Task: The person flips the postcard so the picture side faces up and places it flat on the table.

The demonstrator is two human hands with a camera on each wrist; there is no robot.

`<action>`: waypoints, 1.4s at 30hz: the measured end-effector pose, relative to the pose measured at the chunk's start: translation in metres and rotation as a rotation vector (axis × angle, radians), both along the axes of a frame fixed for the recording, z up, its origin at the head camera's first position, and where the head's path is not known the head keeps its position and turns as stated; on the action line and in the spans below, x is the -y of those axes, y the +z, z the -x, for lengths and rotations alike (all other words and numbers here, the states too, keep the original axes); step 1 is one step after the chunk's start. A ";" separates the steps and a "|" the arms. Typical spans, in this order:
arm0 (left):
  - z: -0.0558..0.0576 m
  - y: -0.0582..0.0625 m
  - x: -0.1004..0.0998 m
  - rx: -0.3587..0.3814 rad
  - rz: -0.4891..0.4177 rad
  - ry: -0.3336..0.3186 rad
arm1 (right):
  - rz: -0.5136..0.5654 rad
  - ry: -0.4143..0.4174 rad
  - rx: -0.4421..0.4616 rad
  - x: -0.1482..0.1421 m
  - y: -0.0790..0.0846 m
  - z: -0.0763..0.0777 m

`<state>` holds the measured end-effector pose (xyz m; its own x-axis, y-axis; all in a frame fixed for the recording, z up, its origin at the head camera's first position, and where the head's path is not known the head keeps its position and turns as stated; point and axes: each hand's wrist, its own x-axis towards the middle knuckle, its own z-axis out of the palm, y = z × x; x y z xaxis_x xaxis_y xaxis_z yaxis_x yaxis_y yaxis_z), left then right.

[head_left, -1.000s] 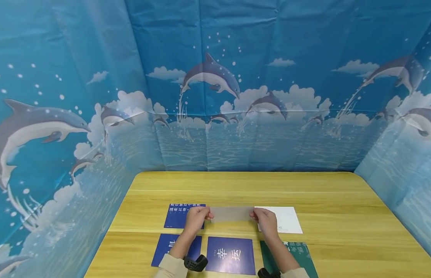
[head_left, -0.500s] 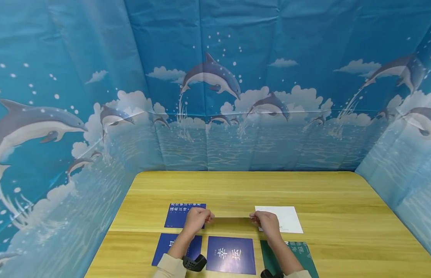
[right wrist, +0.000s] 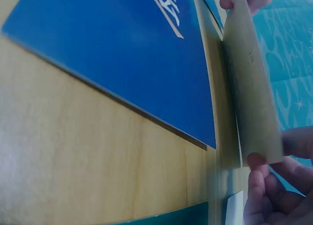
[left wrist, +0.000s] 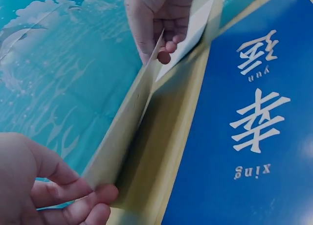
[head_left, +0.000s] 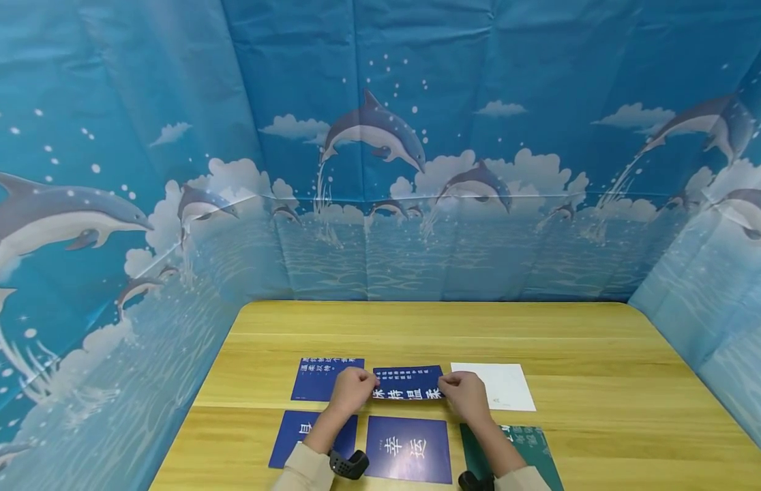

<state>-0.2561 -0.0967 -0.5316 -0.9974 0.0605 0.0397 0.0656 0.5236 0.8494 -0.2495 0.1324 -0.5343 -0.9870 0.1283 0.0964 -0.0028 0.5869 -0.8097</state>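
Observation:
A blue card with white Chinese characters (head_left: 408, 383) is held up between both hands, just beyond the middle blue card (head_left: 408, 450) on the table. My left hand (head_left: 351, 390) pinches its left end between thumb and fingers. At the other end, my right hand (head_left: 468, 393) pinches it likewise. From the left wrist, the card's plain pale back (left wrist: 127, 122) shows, tilted up from the wood. The right wrist view has this pale back (right wrist: 252, 88) too, with the right thumb and fingers (right wrist: 276, 178) at its near corner.
Behind the left hand lies a blue card (head_left: 316, 385); another blue card (head_left: 288, 436) is partly under the left forearm. A white card (head_left: 509, 389) and a green card (head_left: 530, 447) lie on the right. A dolphin-printed curtain (head_left: 417, 259) borders the wooden table (head_left: 601, 382).
The held card has turned in both hands: its pale side faced the head camera, then it stood nearly edge-on, and now its blue printed side shows. The cards on the table have stayed put.

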 end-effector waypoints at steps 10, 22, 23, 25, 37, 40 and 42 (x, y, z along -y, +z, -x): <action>-0.002 -0.005 0.000 -0.010 0.098 -0.033 | -0.137 0.021 -0.009 0.009 -0.003 -0.003; -0.002 0.000 -0.001 -0.019 0.139 -0.039 | -0.204 0.020 -0.007 0.013 -0.003 -0.002; -0.002 0.000 -0.001 -0.028 0.147 -0.039 | -0.205 0.019 -0.009 0.013 -0.003 -0.002; -0.002 0.000 -0.002 -0.043 0.170 -0.038 | -0.214 0.016 -0.007 0.014 -0.003 -0.002; -0.002 -0.004 -0.005 -0.031 0.233 -0.023 | -0.241 0.025 0.011 0.014 0.001 -0.003; 0.000 -0.004 -0.004 -0.030 0.253 -0.026 | -0.244 0.026 0.005 0.014 0.002 -0.002; 0.000 -0.004 -0.004 -0.029 0.260 -0.026 | -0.243 0.026 0.006 0.014 0.002 -0.002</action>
<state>-0.2566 -0.0924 -0.5353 -0.9940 0.0976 0.0485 0.1043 0.7221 0.6839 -0.2474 0.1184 -0.5321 -0.9903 0.0763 0.1157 -0.0164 0.7643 -0.6447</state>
